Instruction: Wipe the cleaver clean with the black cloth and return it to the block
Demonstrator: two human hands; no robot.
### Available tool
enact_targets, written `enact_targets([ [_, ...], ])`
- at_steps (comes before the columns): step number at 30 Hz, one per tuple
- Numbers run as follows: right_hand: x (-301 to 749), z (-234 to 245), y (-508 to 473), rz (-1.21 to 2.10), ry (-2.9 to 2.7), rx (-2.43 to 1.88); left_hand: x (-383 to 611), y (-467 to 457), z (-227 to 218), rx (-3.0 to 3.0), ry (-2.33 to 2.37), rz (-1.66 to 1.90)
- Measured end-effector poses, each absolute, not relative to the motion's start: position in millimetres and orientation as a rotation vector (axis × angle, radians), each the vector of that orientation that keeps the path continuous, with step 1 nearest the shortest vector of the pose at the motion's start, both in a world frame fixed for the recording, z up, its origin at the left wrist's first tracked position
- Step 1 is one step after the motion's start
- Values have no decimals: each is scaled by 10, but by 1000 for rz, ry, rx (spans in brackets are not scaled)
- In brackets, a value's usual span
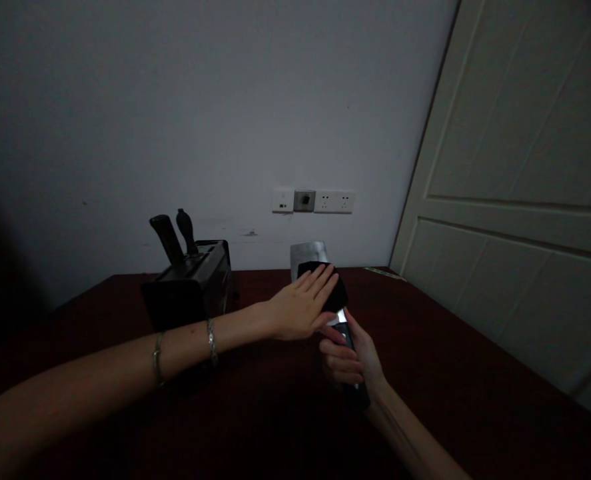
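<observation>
My right hand (348, 360) is wrapped round the dark handle of a cleaver (309, 253), whose broad metal blade points up and away from me. A black cloth (339, 290) lies over the middle of the blade. On top of the cloth, my left hand (302, 303) rests flat with its fingers stretched out. The cloth and hand hide much of the blade; a bright strip of metal shows near the handle. To the left stands a black knife block (188, 287) with two dark handles sticking up from it.
The dark red table (255, 413) runs back to a pale wall. Sockets and a switch plate (313, 201) are set in the wall above it. A pale panelled door (520, 200) borders the right side. A thin strip (385, 273) lies at the table's far right corner.
</observation>
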State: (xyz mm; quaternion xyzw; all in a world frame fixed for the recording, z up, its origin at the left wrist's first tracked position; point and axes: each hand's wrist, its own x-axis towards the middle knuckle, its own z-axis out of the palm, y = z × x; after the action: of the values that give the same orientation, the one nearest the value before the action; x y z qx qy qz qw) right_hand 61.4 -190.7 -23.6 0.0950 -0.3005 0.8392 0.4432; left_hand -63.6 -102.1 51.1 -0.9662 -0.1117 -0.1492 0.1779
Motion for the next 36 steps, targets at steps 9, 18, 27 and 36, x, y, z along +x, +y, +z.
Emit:
enact_targets([
  [9, 568, -222, -1927, 2144, -763, 253, -526, -700, 684, -2799, -510, -421],
  [18, 541, -230, -1908, 2145, -765, 269, -409, -372, 839, -2844, -766, -687],
  [27, 506, -186, -1960, 2095, -780, 162, -383, -206, 1042, -2854, -933, -1054],
  [36, 584, -70, -2018, 1948, -824, 83, -555, -42, 787, -2610, -1286, -1392],
])
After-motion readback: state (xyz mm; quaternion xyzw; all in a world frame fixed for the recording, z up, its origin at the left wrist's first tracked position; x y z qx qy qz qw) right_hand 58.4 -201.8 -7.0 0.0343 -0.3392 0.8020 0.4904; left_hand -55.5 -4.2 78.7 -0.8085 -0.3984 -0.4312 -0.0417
